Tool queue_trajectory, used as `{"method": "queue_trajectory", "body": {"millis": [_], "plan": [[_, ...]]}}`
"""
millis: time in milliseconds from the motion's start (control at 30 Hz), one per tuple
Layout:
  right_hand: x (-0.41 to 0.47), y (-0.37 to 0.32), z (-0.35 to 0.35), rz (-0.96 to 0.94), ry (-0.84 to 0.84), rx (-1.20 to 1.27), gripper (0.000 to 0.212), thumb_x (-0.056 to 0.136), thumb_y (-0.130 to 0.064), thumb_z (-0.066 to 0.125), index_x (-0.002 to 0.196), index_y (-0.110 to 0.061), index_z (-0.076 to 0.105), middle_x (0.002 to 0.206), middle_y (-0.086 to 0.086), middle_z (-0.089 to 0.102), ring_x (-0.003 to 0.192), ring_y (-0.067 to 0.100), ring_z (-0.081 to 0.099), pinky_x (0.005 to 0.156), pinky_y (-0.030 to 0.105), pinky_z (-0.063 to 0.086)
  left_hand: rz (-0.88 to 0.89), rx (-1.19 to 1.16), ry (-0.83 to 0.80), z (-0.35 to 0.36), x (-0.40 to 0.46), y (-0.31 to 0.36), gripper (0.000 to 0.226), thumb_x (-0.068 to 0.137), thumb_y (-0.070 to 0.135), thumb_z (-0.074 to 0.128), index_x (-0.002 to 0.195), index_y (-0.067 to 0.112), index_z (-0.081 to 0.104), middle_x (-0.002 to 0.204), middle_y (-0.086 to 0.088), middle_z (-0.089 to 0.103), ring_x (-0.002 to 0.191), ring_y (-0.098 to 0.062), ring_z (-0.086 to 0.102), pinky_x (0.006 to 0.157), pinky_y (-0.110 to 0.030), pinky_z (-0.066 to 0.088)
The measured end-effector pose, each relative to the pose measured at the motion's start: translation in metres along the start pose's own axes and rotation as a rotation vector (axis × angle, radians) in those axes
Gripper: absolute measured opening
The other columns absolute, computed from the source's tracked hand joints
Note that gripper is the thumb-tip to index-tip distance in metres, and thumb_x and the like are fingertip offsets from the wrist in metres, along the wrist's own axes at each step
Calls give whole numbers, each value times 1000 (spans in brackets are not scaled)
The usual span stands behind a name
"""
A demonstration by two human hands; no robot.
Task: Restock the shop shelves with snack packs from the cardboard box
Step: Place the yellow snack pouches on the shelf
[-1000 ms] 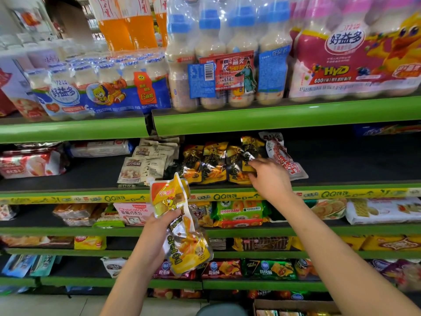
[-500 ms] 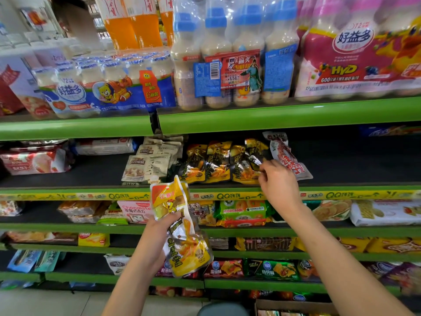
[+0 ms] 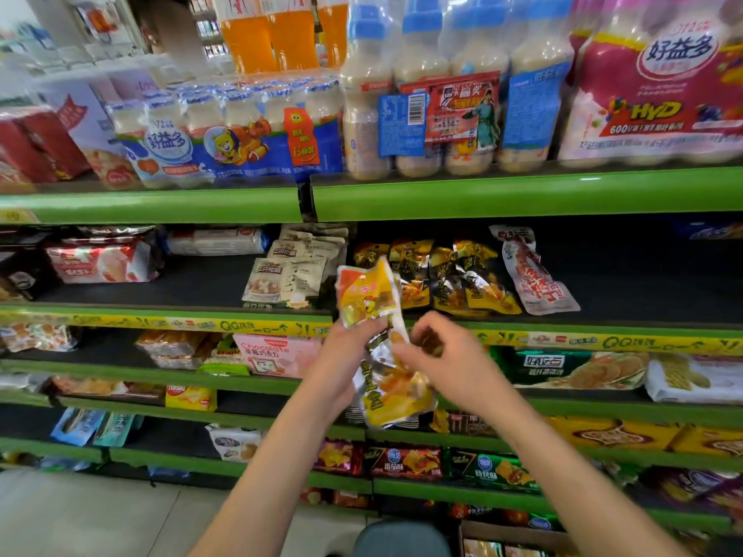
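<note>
Hands meet before green metal shop shelves (image 3: 522, 192): left hand (image 3: 341, 359) grips a bunch of crinkly yellow-and-silver foil snack packs (image 3: 386, 355); right hand (image 3: 446, 363), fingers curled, pinches one. Matching packs (image 3: 450, 275) lie on the far dark shelf; an open brown cardboard box (image 3: 514, 536) sits near right.

Orange drink bottles (image 3: 281, 34) stand at twelve o'clock, with pale milk-drink bottles (image 3: 454, 94) just right of them. A pink chocolate box (image 3: 273, 353) sits at nine o'clock. Grey floor (image 3: 100, 516) lies at seven.
</note>
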State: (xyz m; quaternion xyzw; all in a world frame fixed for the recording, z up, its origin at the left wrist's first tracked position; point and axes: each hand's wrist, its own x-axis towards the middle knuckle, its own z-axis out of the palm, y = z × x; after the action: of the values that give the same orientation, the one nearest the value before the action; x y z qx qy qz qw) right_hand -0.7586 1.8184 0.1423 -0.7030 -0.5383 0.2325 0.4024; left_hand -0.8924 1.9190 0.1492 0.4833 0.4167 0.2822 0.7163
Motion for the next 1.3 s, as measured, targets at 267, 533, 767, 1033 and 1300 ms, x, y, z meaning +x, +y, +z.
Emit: {"method": "queue_trajectory", "body": {"millis": [267,533,767,1033,1300], "plan": [[-1,9,9,62,304,331,13,97,-28,63,85,-28,63,90,0,66,73,10,64,61,23,49,4,-272,-334,-1,-8,-3,62,73,-5,53,134,1,52,128,-28,61,112,-38,58,104,-54,45],[-8,6,-4,0,376,400,27,102,-26,57,76,-36,56,62,-15,54,55,3,51,52,17,43,45,-99,-246,-1,-10,-20,29,103,17,53,129,23,66,126,-8,72,116,-27,69,97,-46,56],[-17,22,-17,99,320,596,22,103,-30,54,103,-49,67,98,-11,75,84,9,73,65,29,59,20,-229,-86,-31,-5,-25,42,79,36,71,120,34,71,135,-2,67,133,-30,56,109,-58,45],[-23,28,-20,234,205,656,32,99,-23,60,113,-52,65,107,-18,74,95,-3,69,77,26,49,32,-330,-152,-36,-9,-24,23,83,28,66,98,36,81,120,-5,75,107,-26,73,73,-43,62],[-24,19,-17,221,173,706,59,100,-18,59,92,-76,61,106,-37,68,95,-18,62,64,-1,46,8,-334,-155,-36,-4,-31,18,79,35,70,88,46,80,109,8,78,105,-23,74,74,-45,62]]}}
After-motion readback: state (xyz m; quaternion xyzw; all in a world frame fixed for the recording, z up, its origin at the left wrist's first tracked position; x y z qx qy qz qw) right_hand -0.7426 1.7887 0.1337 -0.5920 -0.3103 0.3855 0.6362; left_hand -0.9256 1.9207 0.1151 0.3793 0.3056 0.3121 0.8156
